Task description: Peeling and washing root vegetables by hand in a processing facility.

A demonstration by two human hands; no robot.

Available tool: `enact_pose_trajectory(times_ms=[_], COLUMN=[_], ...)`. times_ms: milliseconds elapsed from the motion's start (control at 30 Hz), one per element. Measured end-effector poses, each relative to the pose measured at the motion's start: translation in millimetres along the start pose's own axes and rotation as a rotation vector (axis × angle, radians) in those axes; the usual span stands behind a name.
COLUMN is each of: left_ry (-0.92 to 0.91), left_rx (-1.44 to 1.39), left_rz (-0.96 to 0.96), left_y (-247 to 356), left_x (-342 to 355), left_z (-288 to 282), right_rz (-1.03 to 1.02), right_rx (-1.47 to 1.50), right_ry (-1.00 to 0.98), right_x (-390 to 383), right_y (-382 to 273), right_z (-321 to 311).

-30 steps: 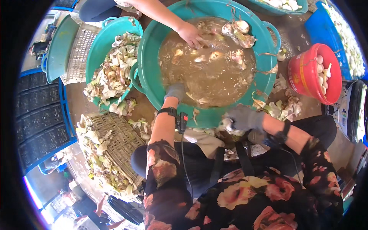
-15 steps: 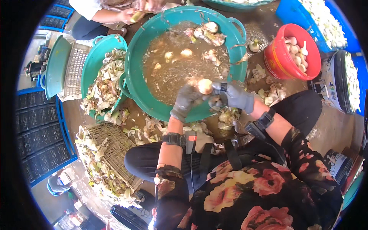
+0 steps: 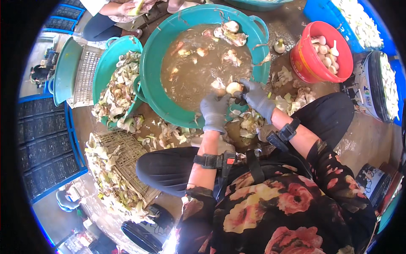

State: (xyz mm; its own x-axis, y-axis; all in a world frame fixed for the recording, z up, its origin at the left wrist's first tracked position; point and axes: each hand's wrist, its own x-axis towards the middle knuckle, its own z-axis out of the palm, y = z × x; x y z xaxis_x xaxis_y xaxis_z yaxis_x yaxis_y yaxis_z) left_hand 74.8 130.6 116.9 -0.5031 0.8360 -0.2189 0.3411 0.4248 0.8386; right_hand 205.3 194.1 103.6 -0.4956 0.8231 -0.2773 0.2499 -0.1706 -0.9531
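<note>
A wide teal tub [image 3: 151, 72] of murky water holds several garlic bulbs [image 3: 231, 26] and bits of loose skin. At its near side my gloved left hand [image 3: 215, 108] has its fingers curled against a pale round garlic bulb [image 3: 234, 88]. My gloved right hand [image 3: 258, 99] is closed around the same bulb from the right. A whitish piece [image 3: 218, 83] shows just above my left fingertips; whether it is held or floating I cannot tell. Some fingertips are hidden behind the bulb and gloves.
A co-worker's hands [image 3: 129, 9] hold something pale green. Around me are a peel-filled teal basin [image 3: 99, 74], a red bucket [image 3: 306, 63] of bulbs, blue crates [image 3: 313, 17], a white bucket [image 3: 367, 86], a peel-covered plastic crate [image 3: 131, 156] and floor scraps [image 3: 292, 99].
Both my hands have come up from lower and apart to meet at the bulb. The co-worker's hand has left the water and withdrawn to the back left.
</note>
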Motion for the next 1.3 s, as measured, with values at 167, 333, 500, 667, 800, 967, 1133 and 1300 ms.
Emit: enact_pose_trajectory(times_ms=[167,333,500,667,800,967,1133,1300], left_ry=[-0.082,-0.022,0.128,0.114,0.130,0.173,0.288,0.077], left_rx=[0.230,0.171,0.093,0.451,0.484,0.079,-0.126,-0.377], left_rz=[0.012,-0.035,0.035,0.272,0.320,0.307,0.070,0.179], left_y=[-2,-13,-29,9,13,6,-42,-40], left_x=[-3,-3,0,-18,-21,-16,6,25], left_z=[4,7,-6,5,13,12,-19,-26], right_rz=[0.003,-0.037,0.306,0.300,0.283,0.247,0.209,0.306], right_rx=[-0.218,-0.163,0.569,0.428,0.316,0.567,1.019,1.080], right_ry=[0.012,-0.080,-0.373,-0.195,-0.055,-0.178,-0.447,-0.492], right_x=[-5,-14,-11,-10,-11,-12,-20,-17], right_y=[13,-4,-9,-14,-17,-13,-26,-30], right_z=[-3,-5,-21,-14,-2,-12,-27,-31])
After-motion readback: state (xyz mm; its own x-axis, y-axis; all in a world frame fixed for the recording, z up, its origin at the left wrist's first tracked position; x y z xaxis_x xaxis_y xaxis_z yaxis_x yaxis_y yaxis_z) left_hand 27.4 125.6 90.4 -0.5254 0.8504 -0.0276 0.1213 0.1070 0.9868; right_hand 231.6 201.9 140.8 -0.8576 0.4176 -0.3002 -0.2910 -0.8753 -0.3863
